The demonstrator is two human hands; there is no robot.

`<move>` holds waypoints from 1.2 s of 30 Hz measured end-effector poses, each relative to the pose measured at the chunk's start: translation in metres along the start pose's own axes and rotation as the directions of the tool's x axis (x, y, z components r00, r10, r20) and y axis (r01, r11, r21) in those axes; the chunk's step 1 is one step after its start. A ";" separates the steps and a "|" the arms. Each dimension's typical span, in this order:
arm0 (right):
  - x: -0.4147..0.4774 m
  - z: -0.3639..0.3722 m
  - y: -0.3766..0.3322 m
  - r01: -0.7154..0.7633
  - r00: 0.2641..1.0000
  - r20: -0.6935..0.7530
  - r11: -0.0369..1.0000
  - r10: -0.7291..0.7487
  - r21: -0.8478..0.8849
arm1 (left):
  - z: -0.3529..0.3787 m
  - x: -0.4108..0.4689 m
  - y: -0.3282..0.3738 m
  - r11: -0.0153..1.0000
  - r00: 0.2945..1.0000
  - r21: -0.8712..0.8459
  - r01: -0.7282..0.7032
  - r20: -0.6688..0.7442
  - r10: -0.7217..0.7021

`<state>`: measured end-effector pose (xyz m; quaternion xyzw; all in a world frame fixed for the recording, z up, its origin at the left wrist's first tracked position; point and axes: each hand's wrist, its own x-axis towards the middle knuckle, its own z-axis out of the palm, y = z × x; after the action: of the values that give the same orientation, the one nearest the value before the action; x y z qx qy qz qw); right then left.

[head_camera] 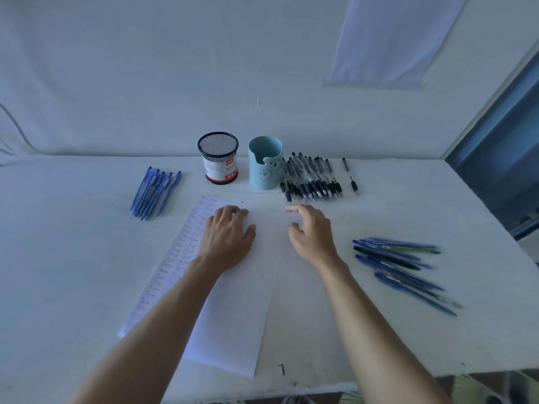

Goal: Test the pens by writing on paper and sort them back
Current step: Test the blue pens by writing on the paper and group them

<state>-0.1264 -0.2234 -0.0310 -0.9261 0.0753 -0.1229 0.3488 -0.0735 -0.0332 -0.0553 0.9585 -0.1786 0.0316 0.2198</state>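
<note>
Two hands, both empty | left hand [230,237] flat on paper [233,316], mid-worktop [73,258] | right hand [312,231] loosely curled, grasping nothing, by paper's right edge | blue pens [154,192] far left | black pens [312,179] beside blue cup [264,164] | mixed pens [402,266] right

Matt white cloth, faintly rough, covers the tabletop [87,272]. The mesh cup [218,157] is black wire metal; just right of it the blue cup [264,167] looks like smooth matt plastic. Left of the mesh cup, the blue pens [154,192] are glossy translucent plastic.
</note>
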 end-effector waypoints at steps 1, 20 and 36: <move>0.000 -0.009 0.008 0.018 0.999 -0.043 0.995 -0.022 -0.097 | 0.000 0.000 0.001 1.000 1.000 0.016 -0.002 0.005 0.002; -0.009 -0.063 0.060 -0.334 0.935 -0.171 0.934 0.311 -0.128 | -0.003 -0.002 0.004 0.999 1.000 0.053 -0.010 0.002 0.010; 0.005 -0.035 -0.015 -0.027 0.964 -0.266 0.986 -0.018 -0.166 | -0.001 0.000 0.000 1.000 1.000 -0.023 0.018 -0.011 -0.018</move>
<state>-0.1304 -0.2354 0.0055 -0.9271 0.1338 -0.2387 0.2562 -0.0736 -0.0326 -0.0545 0.9573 -0.1693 0.0328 0.2321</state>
